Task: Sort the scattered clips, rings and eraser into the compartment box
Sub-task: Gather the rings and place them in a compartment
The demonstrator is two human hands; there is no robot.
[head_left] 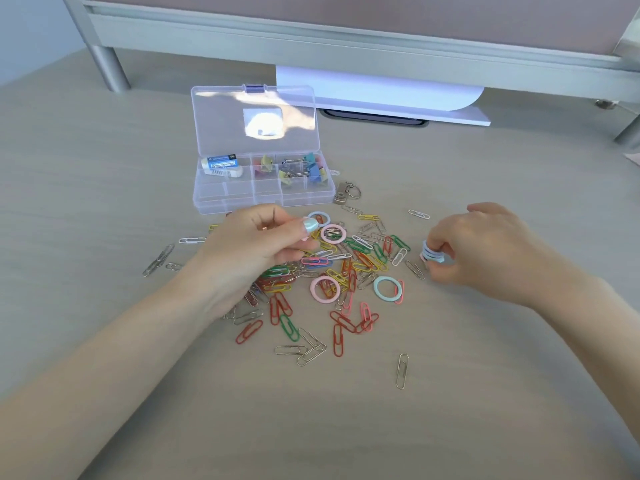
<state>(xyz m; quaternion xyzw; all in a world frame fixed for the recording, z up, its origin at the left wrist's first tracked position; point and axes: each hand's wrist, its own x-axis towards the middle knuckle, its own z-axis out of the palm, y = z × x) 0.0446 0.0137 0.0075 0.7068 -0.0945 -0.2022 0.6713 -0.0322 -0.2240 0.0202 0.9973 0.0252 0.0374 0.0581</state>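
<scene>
A clear compartment box (207,197) stands open at the back of the desk. An eraser (221,164) lies in its back left compartment and binder clips (299,169) fill the back right ones. In front of the box, coloured and silver paper clips (346,265) lie scattered in a pile. Two pink rings (333,233) (325,289) and a teal ring (388,288) rest among them. My left hand (256,240) hovers over the pile's left side, thumb and fingers pinching a light blue ring (320,217). My right hand (485,247) grips a small stack of rings (431,254) at the pile's right edge.
A metal key ring with a tag (346,195) lies by the box's front right corner. A white sheet (381,95) sits under a grey metal frame (311,39) at the back, whose leg (110,71) stands far left. Single clips (401,370) lie apart from the pile.
</scene>
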